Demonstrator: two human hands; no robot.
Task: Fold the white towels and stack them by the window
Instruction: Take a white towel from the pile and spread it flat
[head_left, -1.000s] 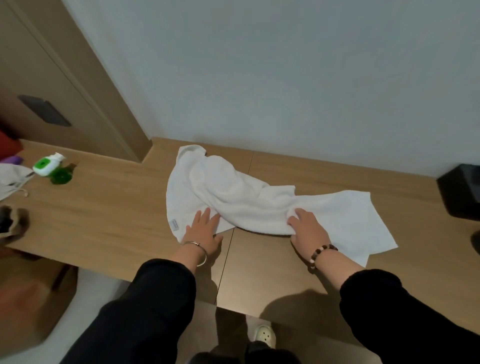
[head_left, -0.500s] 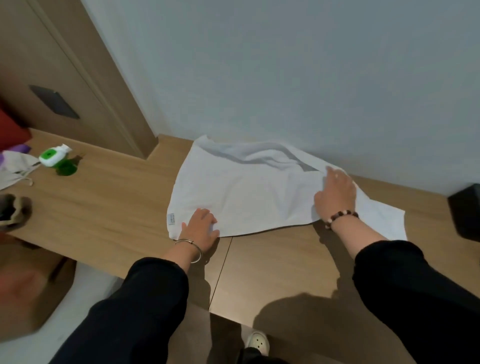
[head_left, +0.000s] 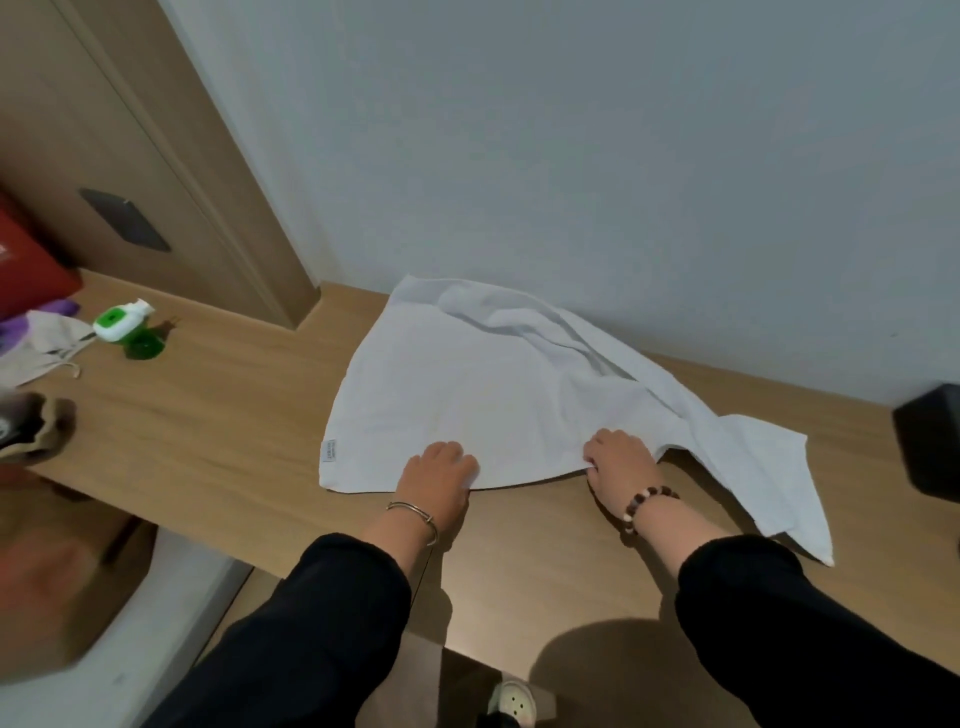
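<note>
A white towel (head_left: 467, 395) lies partly spread on the wooden counter (head_left: 223, 426), against the pale wall. Its left part is flat; its right part is wrinkled and trails toward the front right. A small label shows at its front left corner. My left hand (head_left: 439, 475) grips the towel's front edge, fingers curled over it. My right hand (head_left: 621, 462) grips the same front edge further right, fingers curled into the cloth.
A green and white bottle (head_left: 127, 330) lies at the counter's left, beside a pale cloth bag (head_left: 41, 343) and a red item (head_left: 26, 270). A black box (head_left: 930, 441) stands at the right edge. A wooden panel (head_left: 156, 156) rises at the back left.
My right hand came back from the towel's far right part to its front edge. The towel's right side now trails in wrinkles. My left hand stayed at the front edge.
</note>
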